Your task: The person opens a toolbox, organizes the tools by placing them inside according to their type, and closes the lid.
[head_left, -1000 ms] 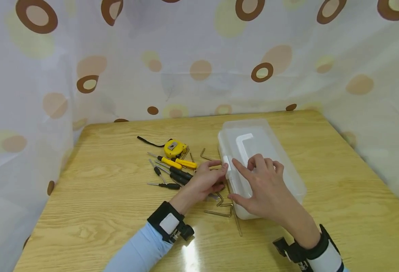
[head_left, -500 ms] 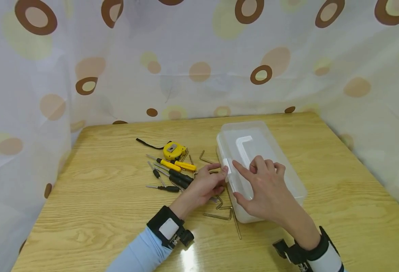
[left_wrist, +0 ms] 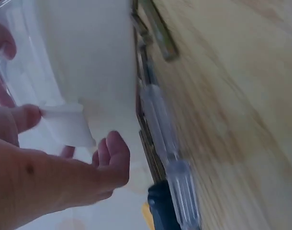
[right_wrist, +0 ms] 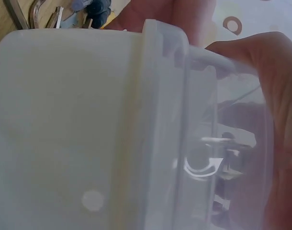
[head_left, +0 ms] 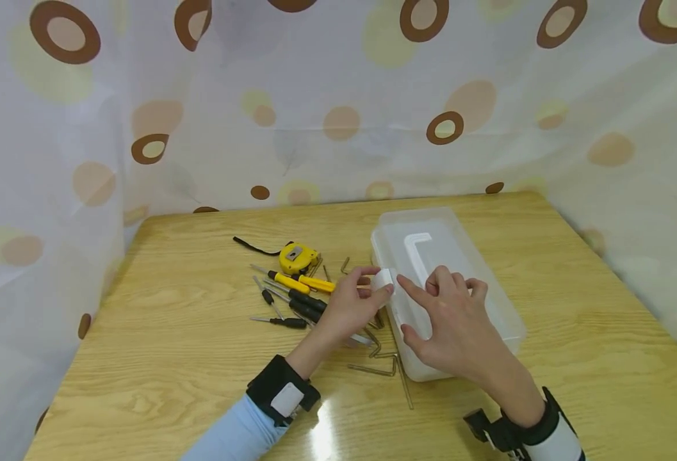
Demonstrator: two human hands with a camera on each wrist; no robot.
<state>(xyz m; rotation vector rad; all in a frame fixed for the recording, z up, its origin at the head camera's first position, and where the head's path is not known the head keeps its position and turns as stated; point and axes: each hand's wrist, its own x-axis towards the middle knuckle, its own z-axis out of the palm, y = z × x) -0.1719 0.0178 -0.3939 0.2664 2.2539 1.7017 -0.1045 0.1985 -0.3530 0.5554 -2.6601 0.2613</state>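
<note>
A translucent plastic box [head_left: 465,256] with its lid down stands right of centre, a white handle [head_left: 417,250] on top. At its left long side, my left hand [head_left: 346,310] pinches the white latch [head_left: 383,279] between thumb and fingers. The latch tilts outward from the lid edge; the left wrist view shows the same latch [left_wrist: 69,127] by the thumb tip. My right hand [head_left: 456,326] rests on the lid with its index finger stretched toward the latch and the other fingers bent. In the right wrist view the box [right_wrist: 64,120] fills most of the picture.
Left of the box lie a yellow tape measure [head_left: 298,258], yellow-handled screwdrivers [head_left: 289,282], several black-handled screwdrivers [head_left: 306,301] and a clear-handled screwdriver [left_wrist: 160,120]. Bent hex keys [head_left: 373,370] lie along the box's near left side. A dotted curtain [head_left: 338,83] hangs behind the wooden table [head_left: 171,358].
My left thumb and fingers have moved up onto the latch, which now swings outward from the box's side. The right hand stays nearly in place on the lid.
</note>
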